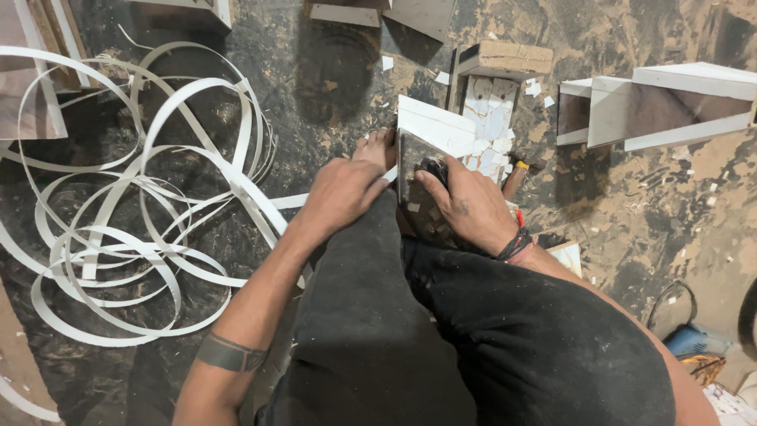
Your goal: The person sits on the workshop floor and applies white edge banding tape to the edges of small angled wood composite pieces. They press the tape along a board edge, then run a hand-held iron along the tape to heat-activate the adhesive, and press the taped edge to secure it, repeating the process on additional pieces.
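I sit on a dusty workshop floor with my knees bent, in dark trousers. A small board panel (430,130) with a white edge stands on its side between my feet. My left hand (341,193) rests closed against its left edge, beside my bare foot (377,148). On the panel's dark face my right hand (467,203) presses a small dark tool (433,167); a red and black band circles that wrist. A thin white strip (288,202) leads from under my left hand to the left.
A big tangle of white edge-banding strips (134,213) covers the floor at left. White-edged board pieces (662,106) lie at upper right, with a block (505,57) and white scraps (489,118) behind the panel. A blue object (694,341) sits at lower right.
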